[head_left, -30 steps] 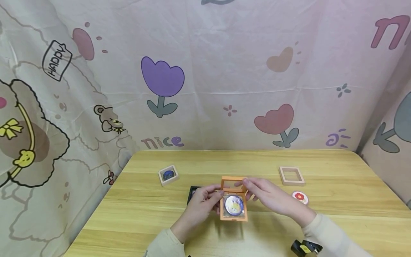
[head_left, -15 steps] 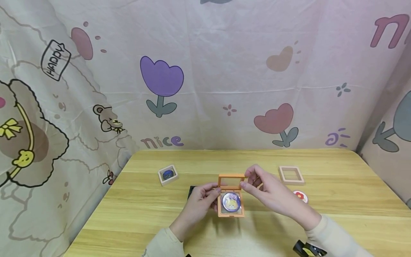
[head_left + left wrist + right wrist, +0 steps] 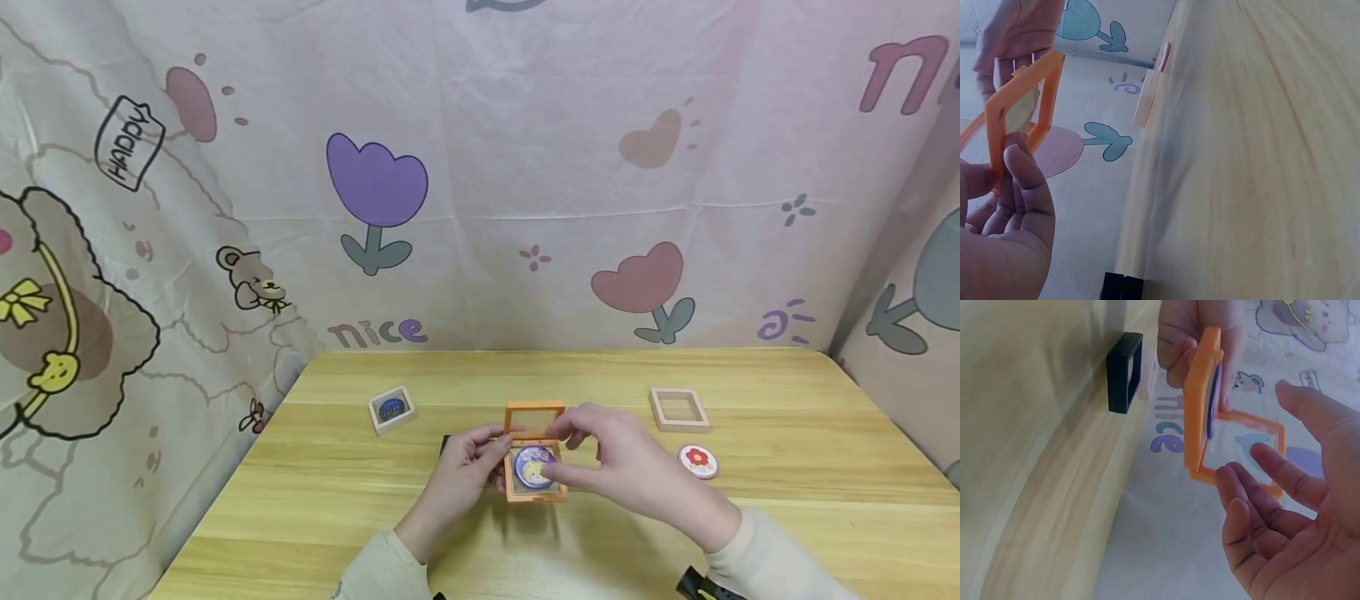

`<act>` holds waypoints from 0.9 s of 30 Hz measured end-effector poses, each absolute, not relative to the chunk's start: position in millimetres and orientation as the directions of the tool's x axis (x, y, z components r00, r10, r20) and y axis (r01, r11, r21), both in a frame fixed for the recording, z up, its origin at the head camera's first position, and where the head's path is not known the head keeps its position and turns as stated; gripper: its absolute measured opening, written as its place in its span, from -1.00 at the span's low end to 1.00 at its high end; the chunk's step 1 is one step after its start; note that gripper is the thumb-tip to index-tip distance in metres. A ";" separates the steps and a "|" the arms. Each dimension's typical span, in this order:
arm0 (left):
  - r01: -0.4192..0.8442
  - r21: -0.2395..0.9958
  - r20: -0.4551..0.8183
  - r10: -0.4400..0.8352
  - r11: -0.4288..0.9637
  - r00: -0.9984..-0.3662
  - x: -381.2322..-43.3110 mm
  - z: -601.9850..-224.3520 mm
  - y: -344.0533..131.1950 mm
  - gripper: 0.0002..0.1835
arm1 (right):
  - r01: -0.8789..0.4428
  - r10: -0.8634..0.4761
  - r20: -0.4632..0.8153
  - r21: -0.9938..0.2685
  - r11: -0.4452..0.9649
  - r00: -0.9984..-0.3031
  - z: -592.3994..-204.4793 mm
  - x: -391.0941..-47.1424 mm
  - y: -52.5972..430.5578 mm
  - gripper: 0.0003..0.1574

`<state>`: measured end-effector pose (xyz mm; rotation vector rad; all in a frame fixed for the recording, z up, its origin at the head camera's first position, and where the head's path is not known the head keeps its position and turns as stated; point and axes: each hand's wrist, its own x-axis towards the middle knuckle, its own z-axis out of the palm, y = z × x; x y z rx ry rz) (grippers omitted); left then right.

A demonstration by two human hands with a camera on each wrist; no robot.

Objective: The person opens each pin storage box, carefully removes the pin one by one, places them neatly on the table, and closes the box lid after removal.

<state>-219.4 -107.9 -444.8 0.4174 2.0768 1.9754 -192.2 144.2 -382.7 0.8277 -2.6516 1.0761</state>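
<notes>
My left hand (image 3: 467, 460) pinches an orange hinged display frame (image 3: 508, 492) by its left side, above the table; the lid stands raised. A round blue-purple badge (image 3: 527, 472) with a yellow animal's face lies on the clear film inside. Over the right side of the frame hovers my right hand (image 3: 630, 467), thumb spread from its loosely bent fingers. In the right wrist view, its fingertips (image 3: 1227, 476) are right by the hinge corner, while the thumb stands apart from the badge. The left wrist view shows the left thumb (image 3: 1025, 164) against the frame's edge.
A pale frame (image 3: 392, 409) holding a dark blue badge lies at the back left. Another pale frame (image 3: 679, 410) and a red-flower badge (image 3: 698, 461) lie on the right of the wooden table (image 3: 315, 500). A black frame (image 3: 1124, 374) stands behind my left hand.
The right hand has come off the raised lid and moved in over the badge, its thumb and fingers spreading. The left hand has carried the orange frame slightly left.
</notes>
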 end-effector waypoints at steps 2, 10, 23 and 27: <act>0.039 0.998 0.022 0.368 0.040 -0.930 -219.9 -445.1 -107.9 -0.61 | -0.585 -0.457 0.367 -0.551 0.595 -0.810 -383.7 -190.5 141.2 -0.60; 0.040 0.999 0.025 0.362 0.034 -0.932 -219.8 -444.6 -107.5 -0.60 | -0.646 -0.507 0.403 -0.412 0.643 -0.762 -387.9 -187.5 128.8 -0.61; 0.062 0.997 0.044 0.363 0.038 -0.931 -218.4 -442.9 -111.3 -0.60 | -0.666 -0.540 0.416 -0.270 0.696 -0.732 -388.4 -188.5 113.3 -0.51; 0.066 0.997 0.045 0.371 0.044 -0.928 -219.4 -444.2 -108.9 -0.61 | -0.672 -0.544 0.428 -0.243 0.700 -0.722 -390.4 -188.5 114.1 -0.53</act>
